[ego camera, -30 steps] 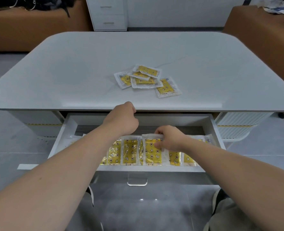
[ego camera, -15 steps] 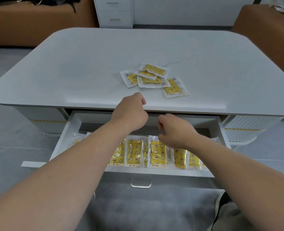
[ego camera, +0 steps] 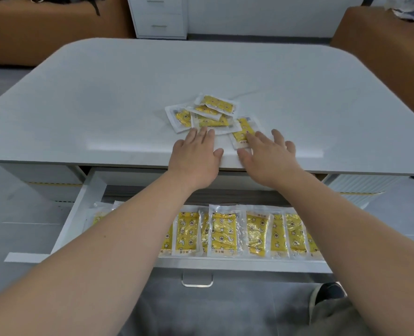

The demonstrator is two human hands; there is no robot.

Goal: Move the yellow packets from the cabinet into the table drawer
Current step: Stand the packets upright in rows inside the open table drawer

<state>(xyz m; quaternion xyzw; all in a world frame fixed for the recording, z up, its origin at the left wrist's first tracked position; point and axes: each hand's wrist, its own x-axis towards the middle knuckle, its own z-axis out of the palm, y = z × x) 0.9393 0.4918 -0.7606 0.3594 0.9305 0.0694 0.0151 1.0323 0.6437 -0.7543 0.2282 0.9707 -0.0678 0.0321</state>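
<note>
Both hands, left (ego camera: 194,151) and right (ego camera: 269,156), reach flat and empty toward the packets (ego camera: 212,112) heaped on the bench (ego camera: 104,93); slick wrappers may slide away, missing the open drawer (ego camera: 79,214)

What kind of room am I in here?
Probably a living room or lounge: a low white table with a pull-out drawer, brown sofas on both sides, and a small white drawer cabinet against the wall.
</note>
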